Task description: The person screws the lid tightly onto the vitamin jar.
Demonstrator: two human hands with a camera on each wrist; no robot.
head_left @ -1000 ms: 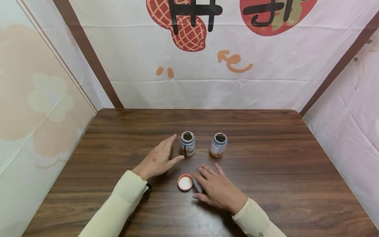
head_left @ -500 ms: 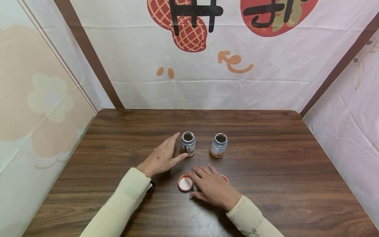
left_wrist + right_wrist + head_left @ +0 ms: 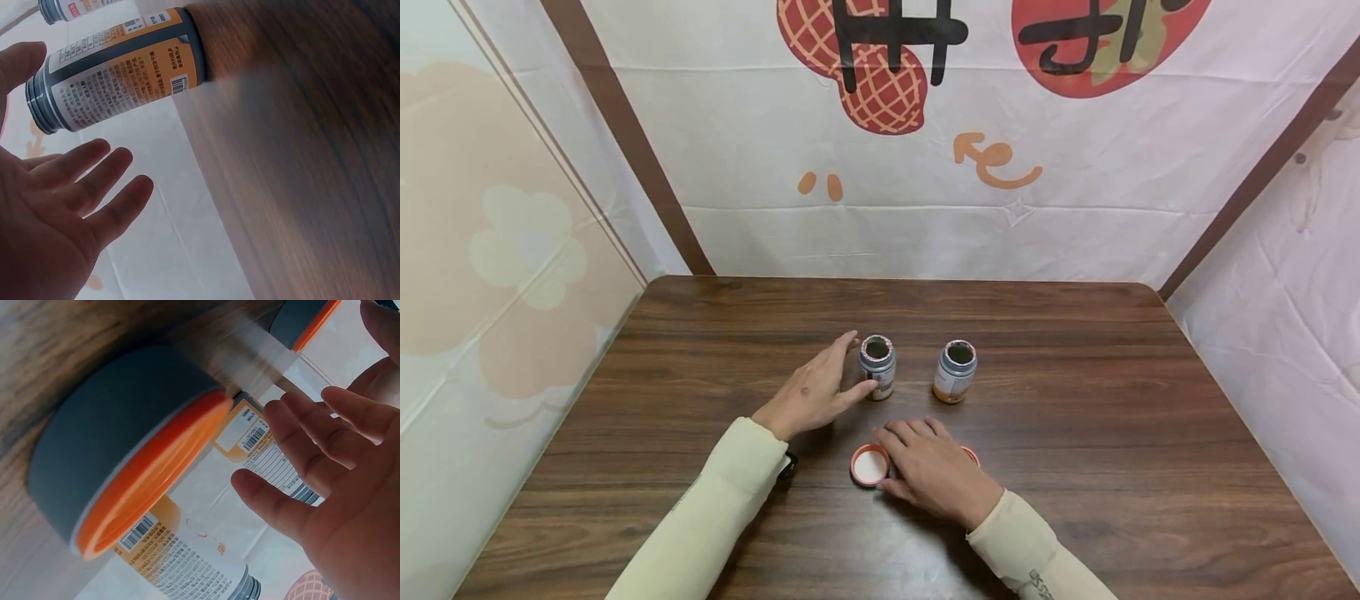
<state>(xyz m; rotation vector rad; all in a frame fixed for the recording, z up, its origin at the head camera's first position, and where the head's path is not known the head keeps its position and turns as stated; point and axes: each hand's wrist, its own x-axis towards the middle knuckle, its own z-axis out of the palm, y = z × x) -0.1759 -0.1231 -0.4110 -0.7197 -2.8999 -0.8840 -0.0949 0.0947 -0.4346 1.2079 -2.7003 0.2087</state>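
Observation:
Two uncapped, wide-mouthed grey bottles with white and orange labels, a left one and a right one, stand upright on the table. My left hand reaches around the left bottle, thumb across its front and fingers extended on its far left side. The left wrist view shows that bottle beside the spread fingers, thumb near its neck. Palm down, my right hand has its fingertips at the edge of an upturned orange-rimmed lid. A second lid lies partly hidden behind it, large in the right wrist view.
The wood-grain table has rounded far corners. A white printed cloth hangs behind its far edge, with more cloth at both sides. A dark band shows at my left cuff.
My left hand has moved slightly right, closer around the left bottle. The right hand has shifted left to the near lid, uncovering part of the second lid. Bottles and lids stay put.

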